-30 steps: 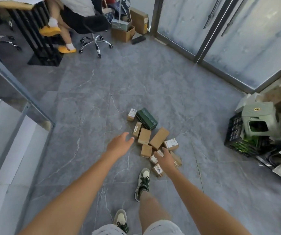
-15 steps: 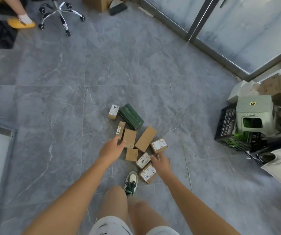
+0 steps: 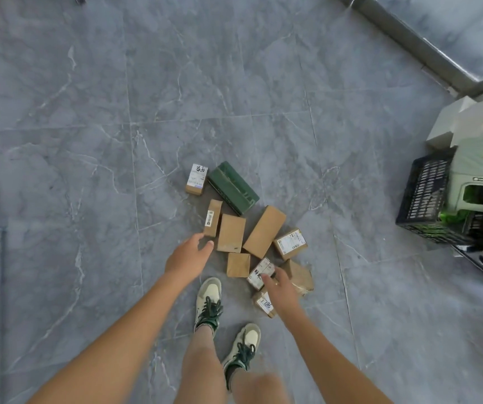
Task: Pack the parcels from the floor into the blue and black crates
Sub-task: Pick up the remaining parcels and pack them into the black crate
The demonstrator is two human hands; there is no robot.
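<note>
Several cardboard parcels lie in a loose heap on the grey tiled floor, with a dark green box [image 3: 233,187] at the far side. My left hand [image 3: 187,255] hovers with spread fingers just short of a narrow labelled parcel [image 3: 212,218] and a plain brown one [image 3: 231,233]. My right hand [image 3: 279,290] reaches over a small white-labelled parcel [image 3: 259,272], its fingertips at that parcel's edge, holding nothing. A parcel marked with handwriting [image 3: 263,304] lies partly under my right wrist. The black crate [image 3: 422,199] stands at the right. No blue crate is in view.
A pale green plastic stool [image 3: 480,182] sits in the black crate, with white boxes [image 3: 450,121] behind it. A metal door frame [image 3: 415,45] runs across the top right. My two shoes [image 3: 209,301] stand just before the heap.
The view has tilted further down and drawn closer to the heap. Both hands have dropped nearer the parcels; the chair and seated person have left the view.
</note>
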